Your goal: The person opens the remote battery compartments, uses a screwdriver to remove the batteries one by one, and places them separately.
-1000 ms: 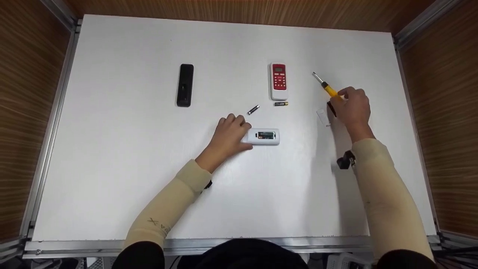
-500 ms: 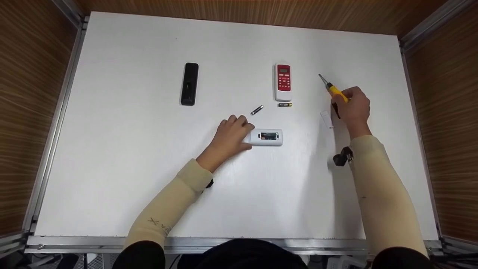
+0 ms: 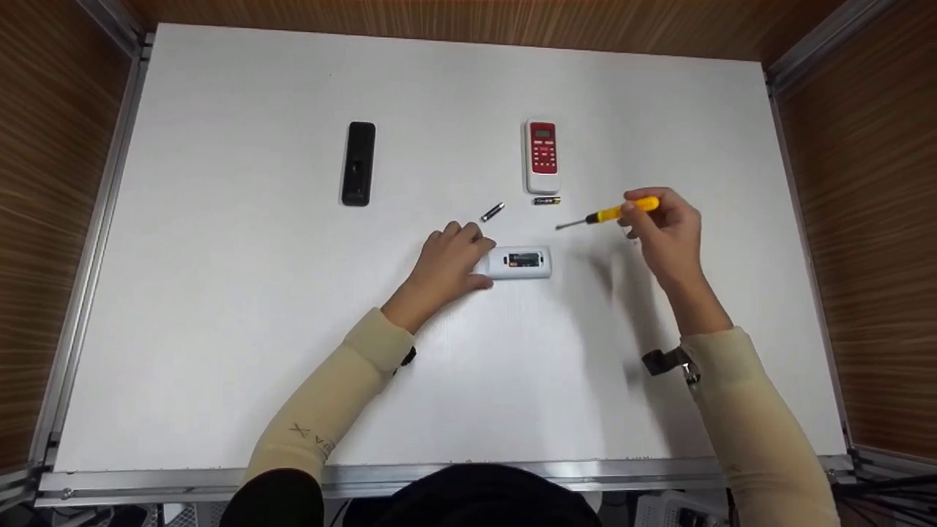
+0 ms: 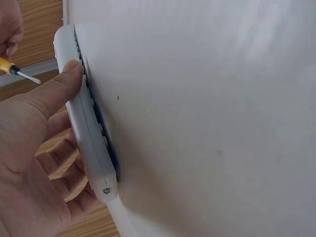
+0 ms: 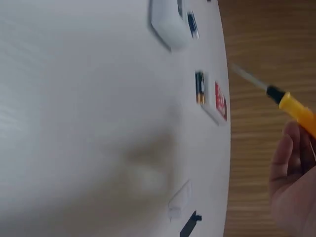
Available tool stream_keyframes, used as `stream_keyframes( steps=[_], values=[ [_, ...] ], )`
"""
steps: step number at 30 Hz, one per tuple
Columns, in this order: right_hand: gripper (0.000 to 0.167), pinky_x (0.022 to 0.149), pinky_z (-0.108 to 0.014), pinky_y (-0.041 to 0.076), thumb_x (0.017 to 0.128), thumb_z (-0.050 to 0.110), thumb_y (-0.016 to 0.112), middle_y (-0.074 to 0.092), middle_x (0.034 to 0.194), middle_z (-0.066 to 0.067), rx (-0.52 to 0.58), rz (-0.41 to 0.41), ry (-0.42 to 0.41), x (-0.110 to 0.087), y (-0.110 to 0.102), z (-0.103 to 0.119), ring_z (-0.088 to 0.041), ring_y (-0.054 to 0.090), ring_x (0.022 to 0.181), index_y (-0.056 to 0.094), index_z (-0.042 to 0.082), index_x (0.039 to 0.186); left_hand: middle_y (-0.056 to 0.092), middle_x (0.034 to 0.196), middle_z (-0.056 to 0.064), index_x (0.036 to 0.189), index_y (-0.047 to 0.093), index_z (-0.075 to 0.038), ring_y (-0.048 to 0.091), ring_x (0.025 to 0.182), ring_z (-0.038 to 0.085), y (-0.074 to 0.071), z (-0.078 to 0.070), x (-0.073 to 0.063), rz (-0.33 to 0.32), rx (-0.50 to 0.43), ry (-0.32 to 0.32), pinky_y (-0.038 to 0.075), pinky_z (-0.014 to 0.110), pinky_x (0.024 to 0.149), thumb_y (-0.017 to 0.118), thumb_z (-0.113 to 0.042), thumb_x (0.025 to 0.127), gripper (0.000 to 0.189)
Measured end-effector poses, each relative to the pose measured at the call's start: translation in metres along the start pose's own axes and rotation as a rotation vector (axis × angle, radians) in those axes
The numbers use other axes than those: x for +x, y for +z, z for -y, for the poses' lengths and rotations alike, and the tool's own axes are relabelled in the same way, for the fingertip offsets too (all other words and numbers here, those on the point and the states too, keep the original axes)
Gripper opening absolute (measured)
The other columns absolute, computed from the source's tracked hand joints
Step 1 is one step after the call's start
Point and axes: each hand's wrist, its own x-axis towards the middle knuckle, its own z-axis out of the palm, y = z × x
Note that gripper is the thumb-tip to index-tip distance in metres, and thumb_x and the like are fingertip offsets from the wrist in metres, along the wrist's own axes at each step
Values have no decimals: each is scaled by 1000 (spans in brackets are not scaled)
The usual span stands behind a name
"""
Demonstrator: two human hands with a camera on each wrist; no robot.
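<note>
A white remote control (image 3: 542,273) lies face down, its open battery compartment upward with a battery inside. My left hand (image 3: 441,265) grips its left end, thumb along the near edge and fingers on the far edge; the left wrist view shows the thumb on the remote's side. Above the table, to the right, my right hand (image 3: 672,238) holds a yellow-handled screwdriver (image 3: 610,214) between thumb and fingers. Its metal shaft points left, with the tip apart from the remote. In the right wrist view, the screwdriver (image 5: 297,109) appears against the wood wall.
Beyond my hands lie a black remote (image 3: 358,165) and a red-and-white remote (image 3: 543,181). Two loose batteries, one silver-black (image 3: 493,212) and one black-gold (image 3: 546,200), lie nearby. A small white cover (image 5: 180,198) and a black piece (image 5: 189,225) sit at the right.
My right hand has lifted the screwdriver and brought it left and nearer, turning its tip from pointing away to pointing left toward the remote. My left hand has stayed on the remote.
</note>
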Motion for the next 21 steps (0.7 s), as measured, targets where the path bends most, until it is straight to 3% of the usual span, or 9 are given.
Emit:
stream_keyframes(
  steps=[3,7,13,21],
  values=[
    [20,66,-17,52,92,4,68,69,96,-13,-166,97,-107,-13,11,-1,-11,63,76,66,-10,106,60,120,6,130,65,-16,55,107,27,1,1,4,-6,-4,4,48,44,86,81,-43,81,58],
    [15,67,-16,50,90,8,73,72,97,-13,-343,140,-222,-20,18,-12,-8,60,75,71,0,103,61,120,6,130,66,-17,55,108,27,2,1,7,-18,-13,4,48,44,86,82,-41,81,57],
    [16,61,-17,46,89,14,76,73,94,-3,-401,196,-334,-24,25,-17,-11,57,73,73,8,103,62,122,6,131,65,-18,55,109,26,3,2,8,-21,-22,-4,48,45,88,82,-41,80,59],
    [17,59,-17,44,89,15,75,71,97,-2,-459,280,-424,-24,34,-14,-12,57,75,72,8,105,60,123,4,134,64,-22,53,109,25,3,2,10,-16,-58,-40,46,41,88,83,-42,78,62]
  ],
)
